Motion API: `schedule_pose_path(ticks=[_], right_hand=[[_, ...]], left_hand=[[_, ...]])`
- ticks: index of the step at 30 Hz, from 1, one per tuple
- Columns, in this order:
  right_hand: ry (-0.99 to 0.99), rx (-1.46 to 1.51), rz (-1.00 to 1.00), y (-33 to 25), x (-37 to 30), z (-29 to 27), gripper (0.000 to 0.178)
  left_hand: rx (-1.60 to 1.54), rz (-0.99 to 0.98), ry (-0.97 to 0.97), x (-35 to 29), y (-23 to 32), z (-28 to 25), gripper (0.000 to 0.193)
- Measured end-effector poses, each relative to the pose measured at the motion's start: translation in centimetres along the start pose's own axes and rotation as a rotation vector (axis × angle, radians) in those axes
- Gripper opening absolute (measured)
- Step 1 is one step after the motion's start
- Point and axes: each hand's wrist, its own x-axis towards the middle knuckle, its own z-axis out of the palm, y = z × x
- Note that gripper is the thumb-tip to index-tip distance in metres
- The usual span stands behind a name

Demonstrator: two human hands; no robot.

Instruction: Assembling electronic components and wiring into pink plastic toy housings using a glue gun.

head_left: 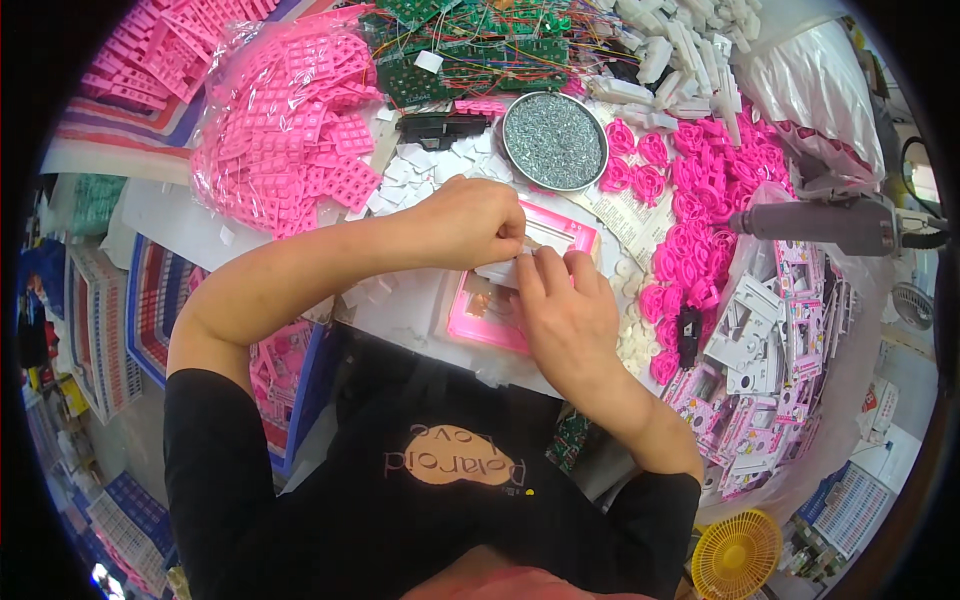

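A pink plastic casing lies on the white work table in front of me, with a whitish part and a small coppery area inside its frame. Over its far half, my left hand reaches in with its fingertips pinched together. My right hand rests across the casing's right side, its fingers curled and its tips meeting those of the left. Something small and pale shows between the fingertips, but the fingers mostly hide it. Just beyond the left hand is a heap of small white squares.
A round metal dish of screws stands beyond the casing. Green circuit boards with wires lie behind. Pink keypad parts fill a bag at left; pink rings and printed panels pile up at right, below a grey cylindrical tool.
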Motion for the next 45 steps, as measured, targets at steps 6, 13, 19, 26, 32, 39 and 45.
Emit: schedule_pose_path(ticks=[6,13,19,26,32,39,45], right_hand=[[0.022,0.489,0.053,3.1,0.6,-3.0,0.038],[1.340,0.446,0.234,12.2,0.4,-6.0,0.042],[0.770,1.276,0.240,16.5,4.1,-6.0,0.047],[0.448,1.640,0.033,13.8,8.1,-4.9,0.046],[0.660,1.887,0.067,7.1,3.8,-3.5,0.037],[0.527,1.772,-0.179,2.6,1.5,-5.4,0.032],[0.476,1.732,-0.172,2.0,1.9,-5.0,0.032]], left_hand=[[0.161,0.017,0.000,0.1,1.0,-0.1,0.013],[0.372,0.087,0.263,7.4,-2.7,-2.4,0.016],[0.744,0.189,0.274,10.3,-5.1,0.1,0.010],[0.757,0.170,0.221,10.7,-3.9,-0.8,0.015],[0.500,0.468,0.440,2.3,2.9,-0.4,0.008],[0.030,0.313,0.361,-3.2,3.0,2.6,0.011],[0.020,0.291,0.328,-3.5,2.8,2.3,0.013]])
